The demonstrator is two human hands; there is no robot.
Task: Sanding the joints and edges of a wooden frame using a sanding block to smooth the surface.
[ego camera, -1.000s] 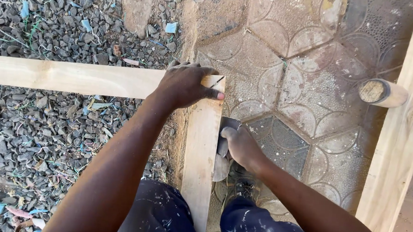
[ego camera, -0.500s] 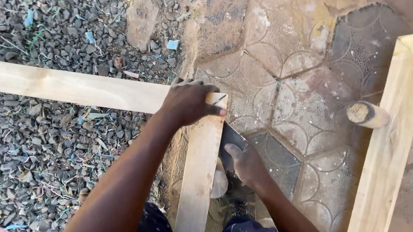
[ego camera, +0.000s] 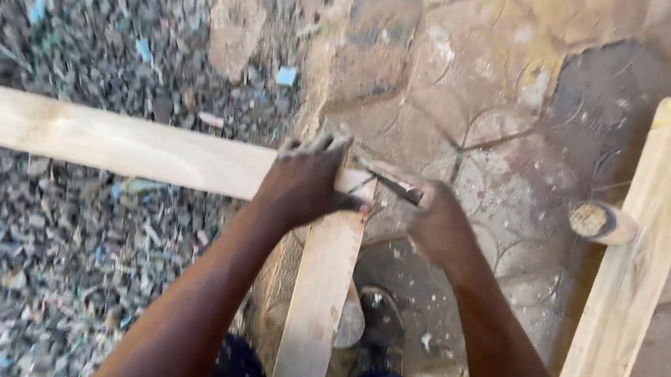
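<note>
Two pale wooden planks meet at a corner: a long plank [ego camera: 115,143] lies across the gravel, and a second plank [ego camera: 315,291] runs from the corner toward me. My left hand [ego camera: 304,180] presses down on that corner, fingers spread over the joint. Just right of the corner, my right hand [ego camera: 440,225] grips a slim dark tool [ego camera: 392,183]. The tool's tip points at the plank end beside my left thumb. The view is blurred, so I cannot tell what kind of tool it is.
A pale wooden frame [ego camera: 632,276] stands at the right, with a round wooden stub [ego camera: 598,221] beside it. Grey gravel [ego camera: 59,254] covers the left and patterned paving [ego camera: 472,72] the right. My dark shoe [ego camera: 382,308] and a pale rounded object [ego camera: 349,321] lie beside the near plank.
My right hand has lifted from low beside the near plank up to the corner, now carrying the dark tool. My left hand stays on the joint. The camera has shifted and blurred.
</note>
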